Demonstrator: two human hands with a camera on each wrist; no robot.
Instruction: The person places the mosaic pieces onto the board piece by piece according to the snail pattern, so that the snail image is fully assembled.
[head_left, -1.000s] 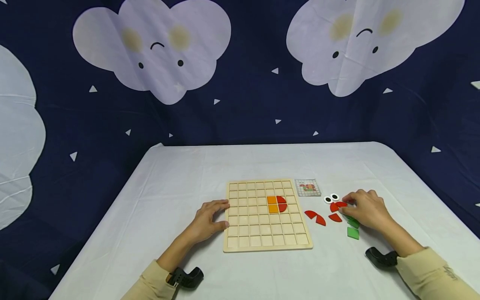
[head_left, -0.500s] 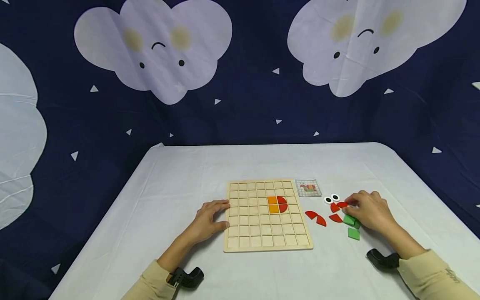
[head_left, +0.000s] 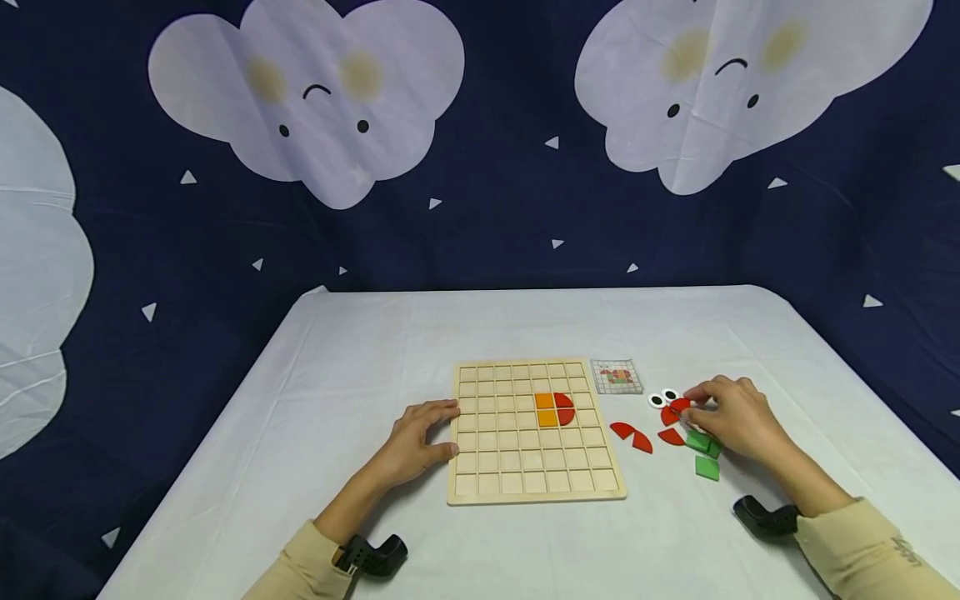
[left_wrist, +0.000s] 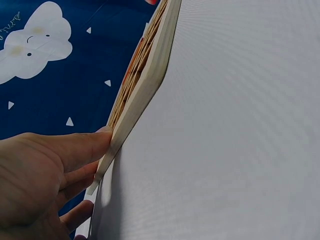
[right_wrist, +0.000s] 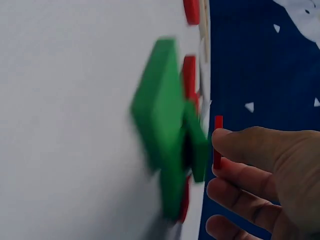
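Note:
A wooden grid board (head_left: 495,460) lies on the table, holding orange squares (head_left: 547,418) and red quarter-circles (head_left: 565,416) in its cells. My left hand (head_left: 411,442) touches the board's left edge with thumb and fingers; the left wrist view shows the thumb against the wooden rim (left_wrist: 145,95). To the right of the board, my right hand (head_left: 738,421) pinches a red quarter-circle piece (right_wrist: 218,121) between thumb and index finger, just above the loose pieces. Green squares (head_left: 707,468) lie under and beside that hand, some overlapping, blurred in the right wrist view.
Loose red quarter-circles (head_left: 642,442) are scattered right of the board. Two round eye pieces (head_left: 657,401) sit near the right fingertips. A small picture card (head_left: 617,377) lies by the board's upper right corner. White cloth covers the table (head_left: 375,333).
My right hand has lifted a red quarter-circle from the loose pile and shifted slightly left and up. A green square near its thumb now lies uncovered. The left hand stays at the board.

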